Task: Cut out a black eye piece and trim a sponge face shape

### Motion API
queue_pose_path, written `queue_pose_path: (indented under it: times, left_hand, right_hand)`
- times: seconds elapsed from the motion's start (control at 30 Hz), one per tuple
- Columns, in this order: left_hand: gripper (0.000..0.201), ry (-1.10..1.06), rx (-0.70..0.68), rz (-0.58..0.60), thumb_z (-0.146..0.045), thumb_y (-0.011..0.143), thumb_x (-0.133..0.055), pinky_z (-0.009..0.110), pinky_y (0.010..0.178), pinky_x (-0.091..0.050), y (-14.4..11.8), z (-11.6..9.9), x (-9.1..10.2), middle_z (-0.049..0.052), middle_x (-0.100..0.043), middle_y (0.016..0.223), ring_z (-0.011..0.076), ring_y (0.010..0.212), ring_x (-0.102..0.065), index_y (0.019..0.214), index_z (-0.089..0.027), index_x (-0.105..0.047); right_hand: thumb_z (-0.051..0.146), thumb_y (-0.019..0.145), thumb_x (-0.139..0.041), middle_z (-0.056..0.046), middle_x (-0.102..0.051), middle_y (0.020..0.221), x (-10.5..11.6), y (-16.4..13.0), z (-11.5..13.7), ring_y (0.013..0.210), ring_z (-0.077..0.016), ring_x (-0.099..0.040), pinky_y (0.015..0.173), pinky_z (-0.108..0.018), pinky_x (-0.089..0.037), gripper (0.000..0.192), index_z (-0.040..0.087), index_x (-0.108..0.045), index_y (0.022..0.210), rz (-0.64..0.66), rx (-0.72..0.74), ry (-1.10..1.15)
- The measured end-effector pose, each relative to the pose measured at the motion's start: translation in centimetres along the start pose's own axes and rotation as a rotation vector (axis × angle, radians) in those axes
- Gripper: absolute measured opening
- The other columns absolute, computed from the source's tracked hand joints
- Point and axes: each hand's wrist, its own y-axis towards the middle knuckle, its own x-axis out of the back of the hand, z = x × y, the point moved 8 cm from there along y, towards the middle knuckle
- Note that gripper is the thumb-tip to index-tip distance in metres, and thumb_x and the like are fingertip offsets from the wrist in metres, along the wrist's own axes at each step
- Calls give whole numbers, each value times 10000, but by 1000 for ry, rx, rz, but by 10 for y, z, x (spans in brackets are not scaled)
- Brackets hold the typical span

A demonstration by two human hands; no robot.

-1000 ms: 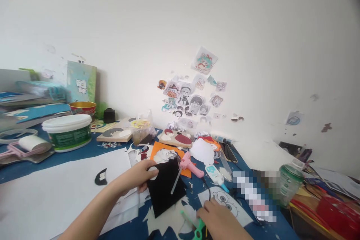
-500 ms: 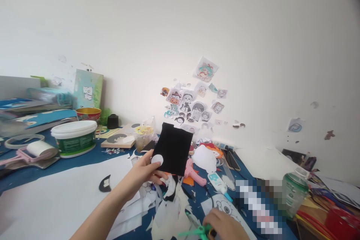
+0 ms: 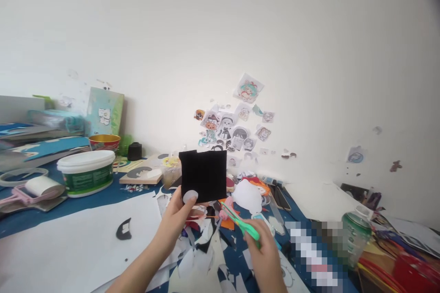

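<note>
A black sheet (image 3: 203, 175) is held upright above the cluttered table (image 3: 85, 194) by the left hand (image 3: 181, 213), pinched at its lower left corner together with a small white paper oval (image 3: 190, 196) under the thumb. The sheet's edges stand nearly square to the view, its face turned toward the camera. The right hand (image 3: 263, 245) is closed around green scissors (image 3: 239, 219), whose tips are aimed up and to the left — toward the sheet's lower right corner, close to it but not touching. The left hand is thus on the sheet, the scissors just below and to the right of it. Compared with half a second ago, the sheet has been straightened from a tilt, and the scissors have been lifted from the table's near edge up to the sheet.
</note>
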Motion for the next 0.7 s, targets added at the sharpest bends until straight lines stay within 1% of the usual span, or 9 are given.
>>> queue_pose_path:
  times: [0.03,0.1,0.17,0.27,0.3,0.43,0.5,0.6,0.7]
  left_hand:
    - [645,-2,-41,-19,-398,744,-581,354,692,-541,-1,-3,0,93,-596,1106,248,857,-648,1299,-253,-285]
    - [648,-36,-80,-25,-398,744,-582,332,662,-544,-3,-3,-2,86,-578,1138,250,879,-637,1306,-261,-290]
    - [645,-87,-73,0,-387,750,-576,327,657,-543,-5,1,-6,84,-573,1151,251,892,-630,1314,-262,-290]
    - [613,-149,-37,40,-366,762,-561,333,705,-537,-7,12,-14,72,-516,1237,248,962,-598,1310,-274,-303]
    - [597,-150,-15,49,-360,765,-556,331,715,-534,-8,17,-16,66,-497,1259,247,989,-582,1304,-275,-313]
    - [515,-79,82,69,-322,759,-554,320,756,-515,-8,37,-19,51,-496,1256,246,1058,-530,1246,-248,-401]
    - [472,-39,77,49,-303,743,-560,304,751,-504,-6,39,-16,53,-548,1182,243,1040,-533,1195,-218,-454]
    - [458,-31,53,-9,-295,720,-573,278,681,-497,-4,35,-9,53,-594,1068,225,932,-572,1156,-193,-477]
    - [461,-81,41,-6,-284,714,-581,247,588,-483,-5,29,-9,34,-612,959,174,757,-596,1152,-195,-470]
  right_hand:
    - [352,782,-479,-84,-562,921,-8,3,9,817,-221,-551,649,-298,-472,238,224,-634,910,12,95,-54]
    - [246,784,-445,-81,-547,951,-31,8,23,888,-222,-547,712,-308,-474,254,235,-622,965,80,222,-85]
    - [167,788,-395,-75,-543,978,-50,12,27,932,-209,-544,781,-317,-462,309,240,-608,1001,94,234,-72]
    - [137,753,-441,-74,-535,1120,-77,13,25,1107,-240,-463,937,-377,-372,356,240,-595,1057,133,179,29]
    - [147,732,-480,-77,-547,1127,-84,12,21,1127,-258,-449,951,-393,-356,360,226,-593,1064,144,120,98]
    - [243,656,-614,-76,-610,1051,-103,2,2,1024,-282,-531,890,-398,-412,412,183,-586,1062,221,-207,527]
    - [275,637,-622,-67,-621,1025,-106,-3,5,988,-274,-548,868,-389,-429,378,183,-607,1004,255,-289,734]
    - [378,692,-527,-80,-633,974,-111,-8,21,942,-269,-558,783,-384,-465,321,185,-631,926,391,-309,893]
    - [483,767,-402,-83,-623,961,-110,-6,33,909,-256,-562,690,-367,-474,414,206,-605,1000,458,-210,734]
